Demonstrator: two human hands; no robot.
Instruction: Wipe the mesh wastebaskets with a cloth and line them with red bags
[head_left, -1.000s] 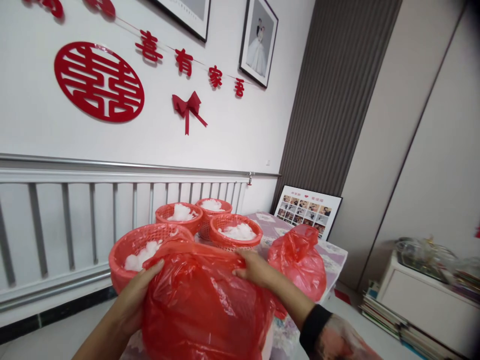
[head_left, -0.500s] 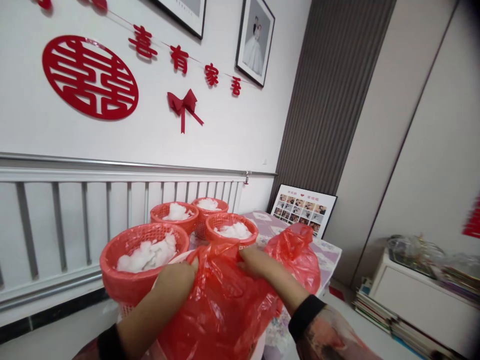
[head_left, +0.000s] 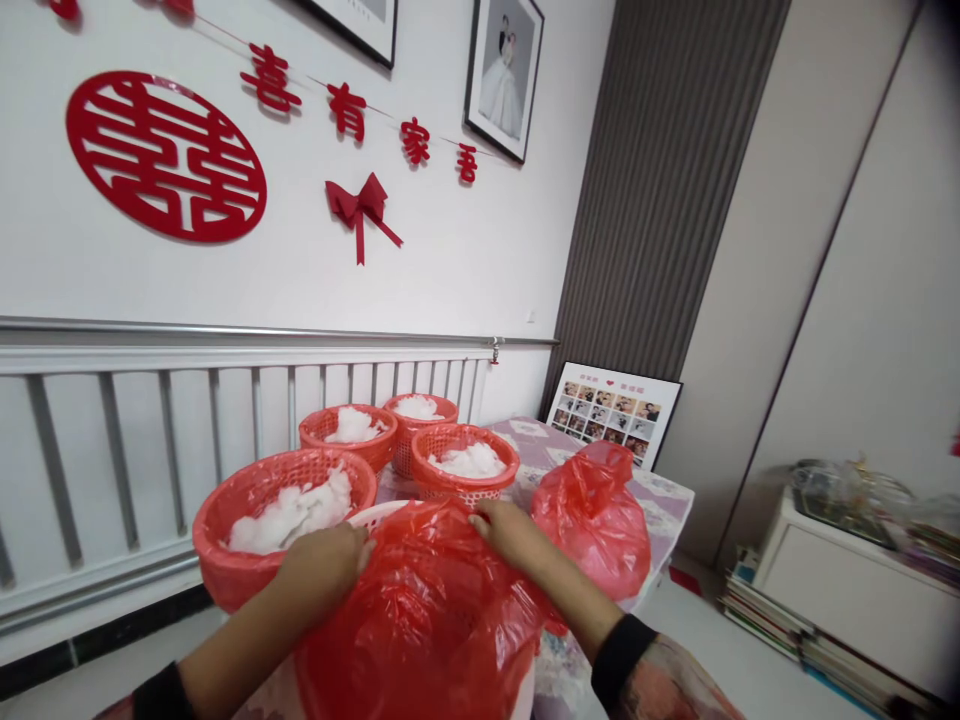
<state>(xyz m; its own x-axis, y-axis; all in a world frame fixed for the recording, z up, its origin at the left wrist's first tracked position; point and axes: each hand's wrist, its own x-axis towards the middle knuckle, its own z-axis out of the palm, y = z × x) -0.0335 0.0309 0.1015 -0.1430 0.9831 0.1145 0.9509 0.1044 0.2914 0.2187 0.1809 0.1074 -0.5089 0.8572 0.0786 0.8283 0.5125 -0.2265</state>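
A large red plastic bag [head_left: 427, 620] lies over a white container, whose rim [head_left: 375, 514] shows at its far side. My left hand [head_left: 322, 568] grips the bag's left edge with curled fingers. My right hand [head_left: 510, 530] presses and grips the bag's far right edge. Just left of my left hand stands a red basket [head_left: 247, 580] with white fluffy stuff [head_left: 289, 512] in it.
Three more red baskets [head_left: 465, 480] of white stuff stand behind on a flower-patterned table [head_left: 667, 505]. A second, knotted red bag [head_left: 596, 515] sits to the right. A white radiator [head_left: 225, 420] runs along the wall. A framed photo collage [head_left: 611, 410] leans in the corner; books [head_left: 795, 640] are piled beside a white cabinet [head_left: 855, 590].
The bag has been pushed down lower over the container. My left hand slid from the bag's left side towards its top edge, then back a little left; the right hand stayed at the far edge.
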